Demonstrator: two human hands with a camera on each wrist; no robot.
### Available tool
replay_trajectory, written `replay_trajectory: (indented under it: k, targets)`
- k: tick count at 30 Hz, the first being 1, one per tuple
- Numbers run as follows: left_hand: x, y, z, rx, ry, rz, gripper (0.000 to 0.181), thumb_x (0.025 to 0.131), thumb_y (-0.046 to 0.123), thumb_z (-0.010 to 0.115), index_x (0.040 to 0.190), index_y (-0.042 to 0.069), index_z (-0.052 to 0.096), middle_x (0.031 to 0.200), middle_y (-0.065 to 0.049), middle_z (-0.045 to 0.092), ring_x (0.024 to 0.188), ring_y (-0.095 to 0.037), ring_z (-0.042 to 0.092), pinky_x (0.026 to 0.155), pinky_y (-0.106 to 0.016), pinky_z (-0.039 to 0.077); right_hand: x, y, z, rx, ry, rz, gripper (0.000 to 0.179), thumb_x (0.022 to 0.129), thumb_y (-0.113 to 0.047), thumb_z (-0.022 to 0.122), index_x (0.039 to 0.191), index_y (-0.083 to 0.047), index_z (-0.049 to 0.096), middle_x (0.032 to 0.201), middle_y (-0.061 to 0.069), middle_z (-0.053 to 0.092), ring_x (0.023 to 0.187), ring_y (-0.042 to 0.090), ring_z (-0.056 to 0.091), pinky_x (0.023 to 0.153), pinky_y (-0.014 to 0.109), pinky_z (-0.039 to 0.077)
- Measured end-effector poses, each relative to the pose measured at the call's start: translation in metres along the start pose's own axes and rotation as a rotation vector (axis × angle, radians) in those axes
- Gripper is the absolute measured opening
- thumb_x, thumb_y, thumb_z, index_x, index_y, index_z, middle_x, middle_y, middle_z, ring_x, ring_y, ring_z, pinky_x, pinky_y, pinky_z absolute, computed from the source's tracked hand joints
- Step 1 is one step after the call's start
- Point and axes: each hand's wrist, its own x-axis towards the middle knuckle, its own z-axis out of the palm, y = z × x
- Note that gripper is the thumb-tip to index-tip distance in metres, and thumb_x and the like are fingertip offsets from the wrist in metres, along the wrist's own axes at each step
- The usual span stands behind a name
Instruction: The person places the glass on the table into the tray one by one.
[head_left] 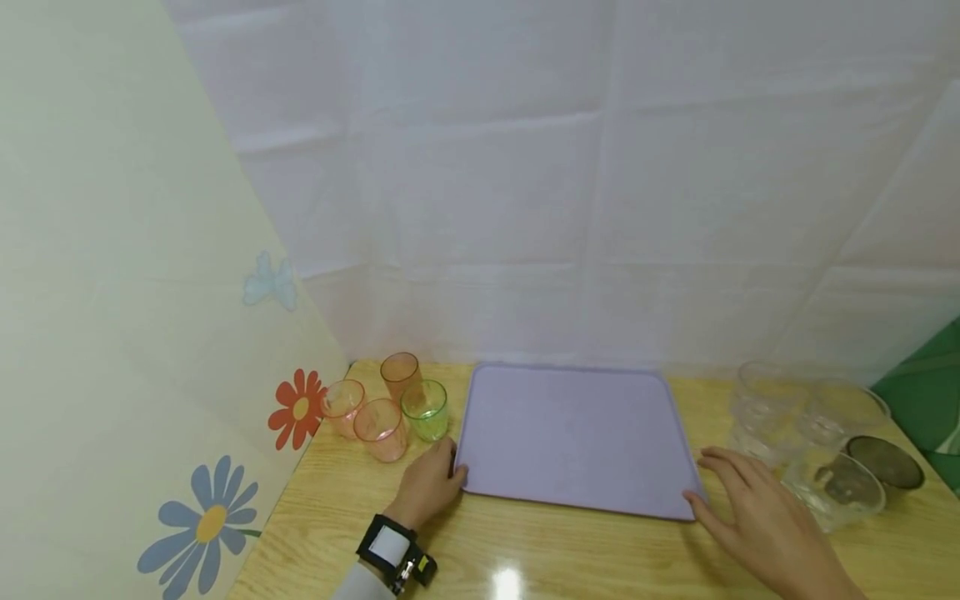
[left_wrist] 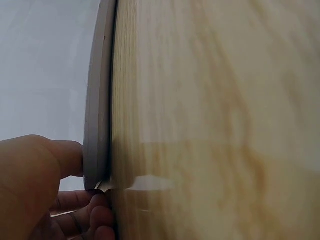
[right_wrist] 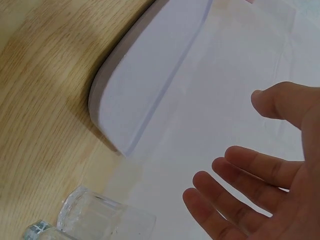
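A: Layout, largest first?
B: Wood-grain table [head_left: 585, 550]. On it, between two groups of glassware, the lilac rectangular tray [head_left: 573, 442].
A: Hands?
B: Right hand [head_left: 761, 517]: fingers spread, holding nothing, just beside the tray's near right corner; right wrist view shows fingertips apart from it. Left hand [head_left: 427, 485]: pinching the near left corner, thumb on the upper side, other fingers curled at the lower edge.
A: Smaller items?
B: Clear glasses [head_left: 768, 408] and one smoky glass [head_left: 896, 462] near the right hand. Left of tray: two pink tumblers [head_left: 384, 437], one amber tumbler [head_left: 401, 375], one green tumbler [head_left: 425, 412].
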Motion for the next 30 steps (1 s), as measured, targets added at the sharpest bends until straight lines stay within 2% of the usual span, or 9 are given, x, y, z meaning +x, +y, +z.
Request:
replay_trajectory:
  k: [4, 12, 20, 24, 30]
  targets:
    - [-0.002, 0.001, -0.001, 0.000, 0.004, 0.004, 0.022, 0.086, 0.027, 0.067, 0.087, 0.014, 0.049, 0.069, 0.005, 0.044, 0.057, -0.014, 0.046, 0.048, -0.031, 0.037, -0.002, 0.001, -0.002, 0.011, -0.015, 0.025, 0.057, 0.070, -0.027, 0.081, 0.114, 0.002, 0.059, 0.113, 0.019, 0.060, 0.100, 0.041, 0.056, 0.076, 0.058, 0.047]
    - [-0.003, 0.003, -0.002, -0.001, 0.009, 0.007, 0.021, 0.086, 0.024, 0.067, 0.088, 0.012, 0.050, 0.070, 0.004, 0.045, 0.058, -0.016, 0.048, 0.048, -0.033, 0.039, -0.010, 0.010, -0.006, 0.012, -0.083, 0.133, 0.063, 0.075, -0.032, 0.078, 0.121, 0.004, 0.054, 0.117, 0.023, 0.056, 0.103, 0.044, 0.053, 0.077, 0.061, 0.045]
    - [-0.003, 0.004, -0.004, -0.001, 0.006, 0.005, 0.021, 0.086, 0.025, 0.066, 0.088, 0.012, 0.050, 0.071, 0.004, 0.045, 0.058, -0.016, 0.048, 0.049, -0.034, 0.039, -0.016, 0.020, -0.007, 0.001, -0.040, 0.163, 0.060, 0.073, -0.028, 0.079, 0.117, 0.005, 0.055, 0.112, 0.025, 0.057, 0.098, 0.046, 0.053, 0.074, 0.061, 0.044]
    - [-0.004, 0.005, -0.005, -0.009, 0.006, 0.007, 0.021, 0.086, 0.025, 0.067, 0.089, 0.011, 0.051, 0.072, 0.003, 0.046, 0.059, -0.017, 0.049, 0.049, -0.034, 0.040, -0.019, 0.022, -0.007, -0.006, -0.047, 0.205, 0.059, 0.074, -0.028, 0.079, 0.116, 0.005, 0.055, 0.112, 0.027, 0.056, 0.099, 0.047, 0.051, 0.075, 0.063, 0.042]
    - [-0.003, 0.004, -0.003, -0.002, 0.002, -0.001, 0.021, 0.087, 0.028, 0.065, 0.090, 0.013, 0.051, 0.072, 0.005, 0.046, 0.061, -0.015, 0.049, 0.051, -0.033, 0.040, -0.023, 0.028, -0.009, -0.005, -0.012, 0.241, 0.060, 0.071, -0.025, 0.079, 0.114, 0.009, 0.055, 0.109, 0.031, 0.055, 0.096, 0.050, 0.050, 0.075, 0.064, 0.041]
